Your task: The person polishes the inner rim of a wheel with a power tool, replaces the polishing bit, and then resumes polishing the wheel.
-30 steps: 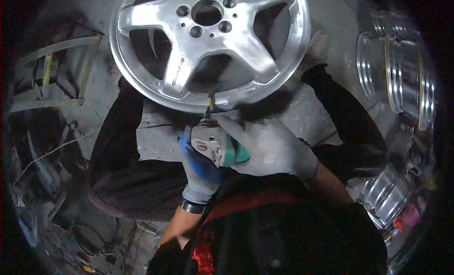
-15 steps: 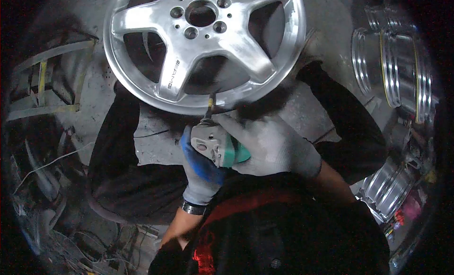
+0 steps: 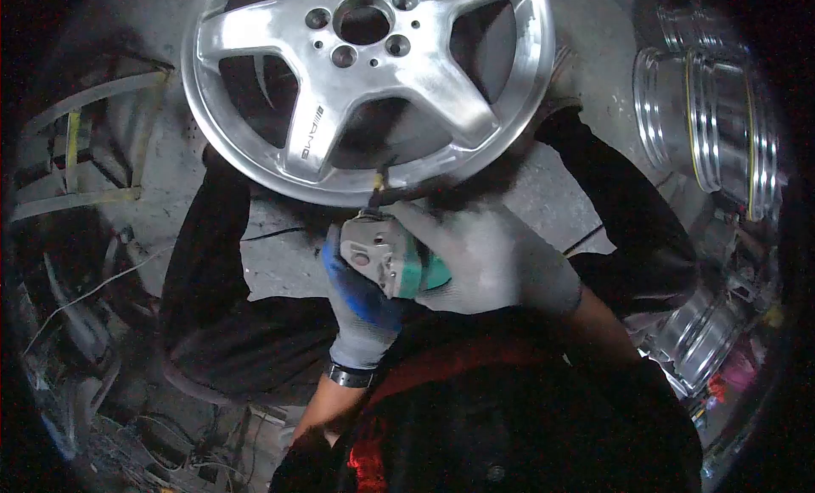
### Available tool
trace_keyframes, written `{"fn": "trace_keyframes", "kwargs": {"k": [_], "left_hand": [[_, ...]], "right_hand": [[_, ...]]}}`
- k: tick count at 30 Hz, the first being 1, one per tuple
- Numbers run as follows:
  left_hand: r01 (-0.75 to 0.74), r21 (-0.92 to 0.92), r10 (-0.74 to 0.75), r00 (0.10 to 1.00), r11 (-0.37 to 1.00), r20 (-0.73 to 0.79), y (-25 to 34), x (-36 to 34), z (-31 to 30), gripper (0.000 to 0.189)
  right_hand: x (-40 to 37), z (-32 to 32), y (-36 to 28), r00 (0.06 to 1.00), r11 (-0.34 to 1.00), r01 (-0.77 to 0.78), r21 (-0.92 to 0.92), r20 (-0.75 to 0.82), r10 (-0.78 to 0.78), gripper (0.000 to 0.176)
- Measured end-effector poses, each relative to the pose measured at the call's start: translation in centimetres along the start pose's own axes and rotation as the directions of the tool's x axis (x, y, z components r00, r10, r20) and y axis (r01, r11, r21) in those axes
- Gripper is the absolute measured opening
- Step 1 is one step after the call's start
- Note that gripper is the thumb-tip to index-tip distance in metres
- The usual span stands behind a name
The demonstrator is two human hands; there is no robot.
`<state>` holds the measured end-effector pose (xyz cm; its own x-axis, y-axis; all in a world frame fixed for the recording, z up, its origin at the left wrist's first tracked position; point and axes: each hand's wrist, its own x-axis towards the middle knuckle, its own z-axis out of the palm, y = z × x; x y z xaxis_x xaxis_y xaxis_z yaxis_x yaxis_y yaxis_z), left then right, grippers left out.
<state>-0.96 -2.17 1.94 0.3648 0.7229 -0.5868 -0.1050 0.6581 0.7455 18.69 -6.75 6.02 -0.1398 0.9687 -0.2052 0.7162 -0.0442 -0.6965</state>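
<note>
Concrete floor [image 3: 280, 264], dim. One grinder [image 3: 386, 255] at centre, long axis 6-to-12, bit pointing to 12, onto the lower rim of one alloy wheel [image 3: 365, 86]. Two gloved hands: left hand [image 3: 365, 298] and right hand [image 3: 488, 260], each grip closed around the grinder. At least three spare rims [image 3: 705, 128] at 3 o'clock.

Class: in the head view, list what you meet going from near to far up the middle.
Left hand in a blue-palmed grey glove → grey and green handheld grinder → thin yellow-banded grinder bit → silver five-spoke alloy wheel. The grey-gloved right hand overlaps the grinder, so it is unplaced.
</note>
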Motion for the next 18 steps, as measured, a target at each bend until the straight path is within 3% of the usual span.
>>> {"fn": "trace_keyframes", "kwargs": {"k": [1,2,3,4,5,6,8,9,11,12,14,15,16,17,18], "left_hand": [[0.077,-0.175,-0.078,0.997,0.981,0.003,0.2,0.0,0.5,0.067],[-0.317,0.400,0.285,0.948,0.860,0.138,-1.6,-0.1,-0.4,0.060],[-0.316,0.400,0.285,0.949,0.860,0.138,-1.2,0.0,-0.4,0.060],[-0.065,0.031,0.064,0.997,0.997,0.034,-0.4,0.1,-0.5,0.065],[0.179,-0.357,-0.183,0.983,0.917,0.022,0.0,0.2,-0.6,0.070],[0.176,-0.354,-0.182,0.983,0.919,0.016,-0.2,0.3,-1.0,0.070],[-0.103,0.134,0.100,0.995,0.986,0.028,-1.0,0.2,-1.8,0.049],[-0.103,0.134,0.100,0.995,0.986,0.029,-0.9,0.0,-1.6,0.049],[-0.354,0.513,0.342,0.932,0.782,0.122,-0.6,-0.4,-0.7,0.039],[-0.353,0.510,0.340,0.932,0.784,0.123,-0.9,-0.3,-0.8,0.039],[-0.185,0.366,0.207,0.978,0.912,-0.019,-1.8,-0.2,-1.0,0.062],[-0.183,0.365,0.204,0.979,0.913,-0.020,-1.2,-0.1,-0.8,0.062],[0.010,-0.159,-0.009,1.000,0.987,0.006,-0.1,0.0,-0.5,0.055],[0.224,-0.622,-0.180,0.974,0.750,0.134,0.6,0.2,-0.6,0.048],[0.223,-0.619,-0.180,0.975,0.753,0.132,0.6,0.3,-1.1,0.048]], "right_hand": [[-0.3,0.2,0.4,0.996,0.999,0.043,0.005,-0.081,-0.043,0.078],[-0.3,0.2,0.5,0.996,0.999,0.042,0.005,-0.079,-0.042,0.078],[-0.3,0.2,0.5,0.996,0.999,0.045,0.015,-0.072,-0.044,0.078],[-0.3,0.2,0.5,0.997,0.998,0.050,0.027,-0.065,-0.048,0.078],[0.1,0.1,0.3,0.997,0.998,0.054,0.031,-0.066,-0.052,0.078],[0.7,0.0,-0.2,0.996,0.998,0.066,0.015,-0.069,-0.064,0.078],[1.4,0.1,-0.5,0.994,0.997,0.078,0.001,-0.073,-0.077,0.078],[1.5,0.2,-0.3,0.993,0.996,0.089,0.003,-0.084,-0.088,0.078],[1.3,0.4,0.2,0.991,0.995,0.096,0.001,-0.094,-0.095,0.078],[0.7,0.5,0.6,0.984,0.993,0.115,0.005,-0.137,-0.113,0.077],[0.2,0.5,0.5,0.976,0.991,0.130,0.010,-0.177,-0.127,0.077],[0.2,0.1,0.1,0.989,0.996,0.087,0.021,-0.120,-0.083,0.075],[0.3,-0.3,-0.3,0.997,0.999,0.043,0.030,-0.063,-0.041,0.074],[0.6,-0.7,-0.7,0.997,0.999,0.044,0.033,-0.063,-0.041,0.074],[1.3,-1.0,-1.2,0.999,0.999,-0.015,0.033,0.050,0.014,0.074]]}}
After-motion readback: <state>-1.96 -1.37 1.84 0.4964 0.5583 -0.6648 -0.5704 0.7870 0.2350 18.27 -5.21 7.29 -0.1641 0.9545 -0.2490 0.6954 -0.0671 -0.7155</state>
